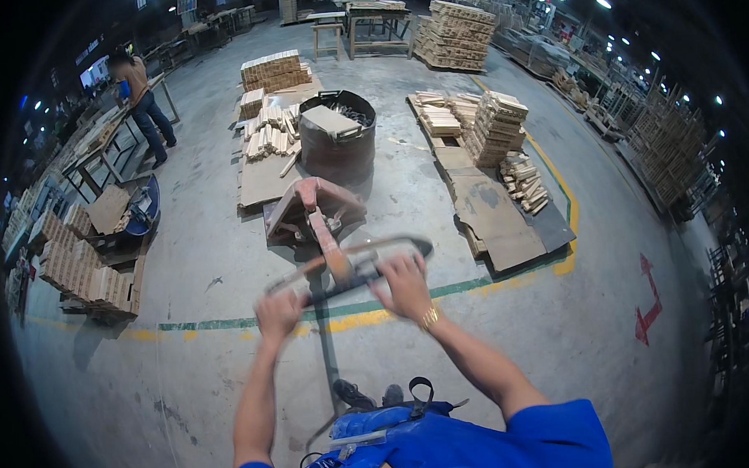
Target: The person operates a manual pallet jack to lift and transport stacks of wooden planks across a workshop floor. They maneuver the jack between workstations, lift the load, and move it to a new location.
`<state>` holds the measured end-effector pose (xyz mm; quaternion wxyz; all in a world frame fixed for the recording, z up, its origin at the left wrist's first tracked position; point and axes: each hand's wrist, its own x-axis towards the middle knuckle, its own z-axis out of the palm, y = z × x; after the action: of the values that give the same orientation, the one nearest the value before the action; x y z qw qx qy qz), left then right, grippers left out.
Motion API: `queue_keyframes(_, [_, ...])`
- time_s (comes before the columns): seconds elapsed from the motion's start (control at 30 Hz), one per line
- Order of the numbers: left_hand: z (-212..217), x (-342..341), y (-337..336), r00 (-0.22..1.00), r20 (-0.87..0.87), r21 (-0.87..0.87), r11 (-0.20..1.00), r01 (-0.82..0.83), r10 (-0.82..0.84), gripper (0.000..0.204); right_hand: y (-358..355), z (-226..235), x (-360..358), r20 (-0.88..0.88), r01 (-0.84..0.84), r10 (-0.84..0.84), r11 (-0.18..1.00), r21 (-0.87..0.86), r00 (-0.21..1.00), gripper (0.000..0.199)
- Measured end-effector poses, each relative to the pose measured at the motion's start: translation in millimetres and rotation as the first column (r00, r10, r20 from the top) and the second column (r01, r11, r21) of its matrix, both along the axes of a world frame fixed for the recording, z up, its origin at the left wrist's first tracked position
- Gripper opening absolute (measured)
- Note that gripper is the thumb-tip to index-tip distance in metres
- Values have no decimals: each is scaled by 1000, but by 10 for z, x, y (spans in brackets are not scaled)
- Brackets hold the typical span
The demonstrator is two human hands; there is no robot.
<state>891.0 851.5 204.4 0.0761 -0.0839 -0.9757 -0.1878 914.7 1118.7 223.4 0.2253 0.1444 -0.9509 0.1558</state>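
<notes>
Both my arms reach forward to the looped handle (364,276) of a red pallet jack (311,195), whose shaft slants away from me. My left hand (278,313) is closed around the left end of the loop. Toward its right side my right hand (404,286), with a gold band at the wrist, grips the bar; motion slightly blurs the handle. Just beyond the jack's body stands a large dark round bin (339,157) holding a cardboard piece (329,120) and dark scrap. The jack's forks are hidden from view.
Left of the bin, wooden pieces (270,132) lie on cardboard. A pallet (506,221) with stacked wood (496,131) stands to the right, inside a yellow floor line (570,202). More stacked wood (83,265) is at left. A person (145,102) stands by a far-left workbench.
</notes>
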Motion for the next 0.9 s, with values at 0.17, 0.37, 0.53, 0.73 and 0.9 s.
queue_keyframes(0.17, [-1003,1315,392,703,623,-44,882,469,-343,53,373,-1217,1348,609,-107,-17,980,166,793,59])
queue_keyframes(0.37, [-1380,1206,358,344,867,174,865,470,-361,77,446,-1481,711,988,-410,113,910,-62,101,51])
queue_keyframes(0.53, [-220,59,95,740,531,191,909,371,-413,55,554,-19,-389,746,-392,275,920,-20,607,55])
queue_keyframes(0.73, [898,-279,669,800,599,10,999,-47,32,70,800,522,-1049,506,-428,324,898,102,800,53])
queue_keyframes(0.9, [100,800,866,709,658,-206,967,-153,252,74,772,51,3,882,-296,283,939,-176,376,64])
